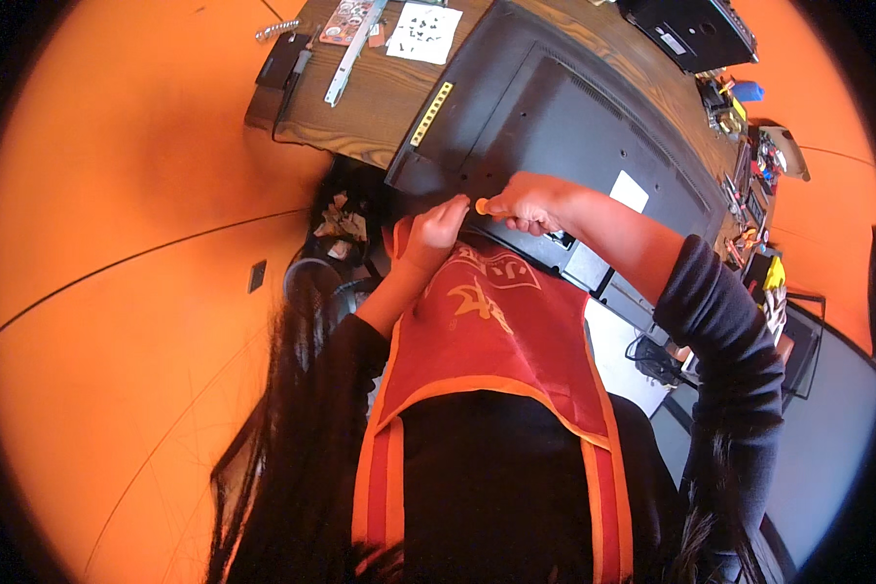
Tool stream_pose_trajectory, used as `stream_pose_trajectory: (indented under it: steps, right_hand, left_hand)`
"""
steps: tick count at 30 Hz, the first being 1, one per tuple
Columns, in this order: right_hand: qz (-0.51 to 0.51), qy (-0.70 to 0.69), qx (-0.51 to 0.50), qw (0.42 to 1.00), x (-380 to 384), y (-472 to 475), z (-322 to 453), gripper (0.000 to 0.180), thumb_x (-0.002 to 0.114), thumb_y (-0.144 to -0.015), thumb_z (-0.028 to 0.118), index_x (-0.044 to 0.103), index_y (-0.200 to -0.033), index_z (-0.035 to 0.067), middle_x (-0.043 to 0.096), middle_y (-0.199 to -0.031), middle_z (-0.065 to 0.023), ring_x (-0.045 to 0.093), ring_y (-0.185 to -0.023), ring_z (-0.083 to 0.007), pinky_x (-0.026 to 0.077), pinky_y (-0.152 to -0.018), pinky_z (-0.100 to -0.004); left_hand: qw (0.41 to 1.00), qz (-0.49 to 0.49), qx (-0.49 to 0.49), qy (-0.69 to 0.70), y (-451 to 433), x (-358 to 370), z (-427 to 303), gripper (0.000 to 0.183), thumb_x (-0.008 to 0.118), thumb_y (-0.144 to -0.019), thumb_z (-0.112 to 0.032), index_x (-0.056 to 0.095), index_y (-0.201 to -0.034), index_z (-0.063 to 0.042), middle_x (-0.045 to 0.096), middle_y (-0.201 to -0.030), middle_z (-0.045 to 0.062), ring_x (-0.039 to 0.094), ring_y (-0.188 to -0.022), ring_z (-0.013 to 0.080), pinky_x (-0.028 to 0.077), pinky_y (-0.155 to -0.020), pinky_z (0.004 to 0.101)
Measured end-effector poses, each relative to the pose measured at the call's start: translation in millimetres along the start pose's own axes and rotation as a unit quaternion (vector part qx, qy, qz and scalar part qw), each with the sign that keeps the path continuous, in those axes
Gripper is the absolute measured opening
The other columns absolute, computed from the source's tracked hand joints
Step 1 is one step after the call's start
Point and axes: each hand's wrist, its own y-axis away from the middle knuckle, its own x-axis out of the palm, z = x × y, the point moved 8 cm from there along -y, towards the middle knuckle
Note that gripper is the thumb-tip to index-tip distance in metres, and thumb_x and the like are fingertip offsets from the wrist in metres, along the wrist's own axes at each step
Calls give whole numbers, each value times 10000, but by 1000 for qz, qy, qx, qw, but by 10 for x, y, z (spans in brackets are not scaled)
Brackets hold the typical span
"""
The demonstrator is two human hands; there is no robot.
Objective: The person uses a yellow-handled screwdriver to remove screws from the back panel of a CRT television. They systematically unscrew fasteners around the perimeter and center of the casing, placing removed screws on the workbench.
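Note:
A large flat-screen television (pixel 547 139) lies with its black back panel facing up on a wooden table, its near edge against my red apron (pixel 496 314). My right hand (pixel 525 204) is closed around an orange handle (pixel 485 207), of which the rounded end shows; the rest of that tool is hidden. Just left of it, at the television's near edge, is my left hand (pixel 442 223), its fingers bent close together; whether it holds something small cannot be seen. A yellow strip with dark squares (pixel 432 114) lies on the panel, and a white label (pixel 629 191) is beyond my right forearm.
The wooden table (pixel 379 95) bears a metal rail (pixel 354 58), a white sheet with small dark parts (pixel 425 32) and a soldering iron (pixel 301 64). A black case (pixel 690 33) stands at the far right. Pliers and other tools (pixel 746 241) line the right edge.

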Motion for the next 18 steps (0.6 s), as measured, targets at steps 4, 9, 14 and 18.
stream_pose_trajectory:
  steps: [4, 9, 14, 18]
  right_hand:
    - [-174, 465, -219, 840, 70, 2, 481, 196, 587, -788, 191, 657, -703, 29, 609, -645, -146, 609, -595, -255, 486, -515, -370]
    - [-129, 726, -459, 496, 660, 211, 719, 118, 587, -636, 163, 637, -564, 86, 606, -599, -81, 616, -639, -249, 473, -532, -373]
    - [-189, 687, -451, 538, 914, 391, 855, 95, 575, -672, 128, 654, -685, 76, 641, -715, -81, 628, -672, -233, 485, -564, -336]
    - [-215, 483, -251, 811, 551, 385, 774, 154, 561, -742, 102, 696, -814, 92, 669, -845, -127, 664, -820, -235, 527, -676, -331]
  left_hand:
    - [996, -32, -58, 66, 76, -146, 167, 234, 632, -798, -42, 614, -1030, -15, 644, -970, 159, 647, -850, 274, 514, -694, 307]
    - [992, 8, -63, 104, 139, -152, 315, 273, 634, -781, -39, 608, -1052, -25, 621, -1038, 165, 604, -950, 299, 482, -800, 322]
    - [965, 35, -147, 214, 194, 12, 513, 201, 668, -718, -179, 626, -847, -30, 649, -816, 135, 639, -763, 234, 484, -648, 311]
    - [978, 6, -101, 181, 210, 28, 456, 191, 675, -717, -204, 630, -823, -51, 643, -800, 125, 632, -734, 233, 477, -631, 316]
